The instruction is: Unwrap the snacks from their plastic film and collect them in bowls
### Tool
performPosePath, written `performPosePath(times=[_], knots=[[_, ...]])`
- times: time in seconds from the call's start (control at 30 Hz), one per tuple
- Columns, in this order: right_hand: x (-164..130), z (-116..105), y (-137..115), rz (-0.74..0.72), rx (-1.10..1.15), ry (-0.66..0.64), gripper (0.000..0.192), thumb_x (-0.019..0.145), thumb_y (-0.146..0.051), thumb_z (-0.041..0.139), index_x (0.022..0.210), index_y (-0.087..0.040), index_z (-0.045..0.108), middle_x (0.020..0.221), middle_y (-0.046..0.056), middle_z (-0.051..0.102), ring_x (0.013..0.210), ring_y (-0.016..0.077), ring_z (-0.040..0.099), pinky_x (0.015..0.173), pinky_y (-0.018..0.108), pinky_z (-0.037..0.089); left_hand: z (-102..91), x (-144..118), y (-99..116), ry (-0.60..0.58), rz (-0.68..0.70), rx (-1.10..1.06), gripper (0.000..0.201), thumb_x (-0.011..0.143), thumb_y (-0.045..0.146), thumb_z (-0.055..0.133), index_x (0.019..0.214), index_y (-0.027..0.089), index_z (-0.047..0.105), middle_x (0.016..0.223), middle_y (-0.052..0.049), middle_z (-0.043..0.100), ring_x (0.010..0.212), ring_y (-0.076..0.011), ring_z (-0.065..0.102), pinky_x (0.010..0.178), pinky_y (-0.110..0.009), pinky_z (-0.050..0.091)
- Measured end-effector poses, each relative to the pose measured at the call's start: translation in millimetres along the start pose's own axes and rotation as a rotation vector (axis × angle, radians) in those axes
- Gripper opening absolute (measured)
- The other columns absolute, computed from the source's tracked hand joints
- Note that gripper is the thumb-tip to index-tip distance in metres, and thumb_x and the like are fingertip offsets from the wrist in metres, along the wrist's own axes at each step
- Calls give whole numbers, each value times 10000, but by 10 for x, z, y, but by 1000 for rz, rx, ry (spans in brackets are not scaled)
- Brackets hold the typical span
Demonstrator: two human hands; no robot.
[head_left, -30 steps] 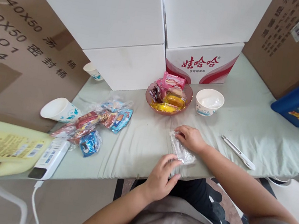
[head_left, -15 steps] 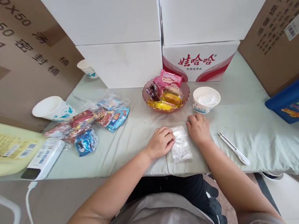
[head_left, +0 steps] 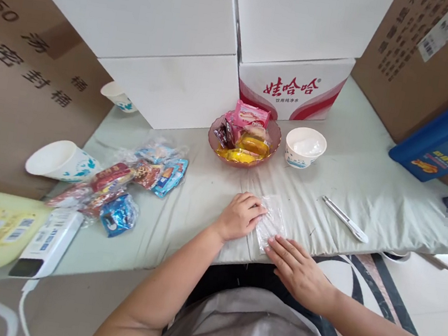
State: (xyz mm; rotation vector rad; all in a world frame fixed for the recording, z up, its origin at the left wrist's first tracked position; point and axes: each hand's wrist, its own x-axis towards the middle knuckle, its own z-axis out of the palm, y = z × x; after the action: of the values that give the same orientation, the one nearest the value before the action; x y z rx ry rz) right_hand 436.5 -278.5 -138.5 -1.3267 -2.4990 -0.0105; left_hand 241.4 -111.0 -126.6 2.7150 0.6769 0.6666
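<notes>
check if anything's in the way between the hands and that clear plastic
Nothing visible is: the left hand rests at the left edge of the clear plastic, and the right hand reaches its near edge. The bowl of snacks stands beyond, clear of both.

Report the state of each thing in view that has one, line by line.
Clear plastic: flat on the cloth, wrinkled
Left hand: fingers curled, touching the plastic
Right hand: fingers extended on its near corner
Pink bowl: upright, holding wrapped snacks
Paper bowl: upright, uncovered, translucent material inside
Cutter: lying down, blade position unclear
White block: cable plugged in
</notes>
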Motion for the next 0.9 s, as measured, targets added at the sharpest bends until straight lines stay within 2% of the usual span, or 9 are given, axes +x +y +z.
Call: performPosePath(times=[0.1,0.2,0.27,0.37,0.5,0.6,0.7,0.8,0.9], knots=[[69,-39,8,93,60,77,362,944,-186,482,1300,-170,545,1253,117,618,1118,244,548,930,416,438,-11,-13,8,-13,12,-37,208,876,200,570,1036,219,701,1007,-56,671,1005,-212,551,899,-382,445],[178,-74,16,142,153,117,187,940,-195,503,1072,-194,635,1019,86,663,912,213,566,819,394,435,-22,-23,11,-18,14,-73,188,871,206,587,1015,215,707,1010,-53,690,1018,-209,568,906,-381,441],[246,-115,24,116,229,126,139,939,-181,503,969,-203,637,947,63,655,901,202,560,829,393,422,-29,-24,13,-22,16,-100,164,868,211,595,984,215,711,996,-47,701,1016,-203,581,904,-375,440],[360,-213,84,63,347,106,139,944,-165,482,940,-200,616,947,61,656,979,208,570,888,398,423,-44,-14,13,-22,13,-125,132,869,223,598,937,217,711,982,-41,711,1017,-202,592,901,-370,440],[588,-319,285,120,437,53,184,986,-214,416,960,-186,595,853,51,662,787,161,603,734,298,466,-59,-6,-2,-31,17,-138,177,878,233,569,1016,214,678,1013,-53,712,1042,-214,600,908,-383,447],[827,-298,482,210,387,49,214,998,-258,396,988,-190,598,883,55,674,792,162,621,713,276,450,-38,-24,-29,-22,2,-172,431,834,166,536,1262,212,538,1077,-72,689,1058,-232,606,913,-417,467],[1060,-199,646,324,272,-35,211,989,-253,407,1015,-191,607,945,59,681,815,165,629,698,265,413,4,-53,-55,42,-12,-186,648,781,104,514,1401,214,360,1158,-99,636,1058,-250,606,909,-456,490],[1194,-86,717,400,102,-142,230,985,-261,417,1020,-173,627,947,71,671,754,165,613,626,268,349,22,-64,-56,109,-31,-191,685,775,65,485,1420,210,306,1191,-120,576,1050,-245,593,901,-453,512],[1208,-6,694,389,-1,-148,277,994,-284,398,996,-166,649,914,76,653,696,158,583,585,284,289,-4,-50,-37,118,-35,-208,576,795,63,468,1351,199,402,1238,-130,513,1129,-240,549,950,-438,504]])
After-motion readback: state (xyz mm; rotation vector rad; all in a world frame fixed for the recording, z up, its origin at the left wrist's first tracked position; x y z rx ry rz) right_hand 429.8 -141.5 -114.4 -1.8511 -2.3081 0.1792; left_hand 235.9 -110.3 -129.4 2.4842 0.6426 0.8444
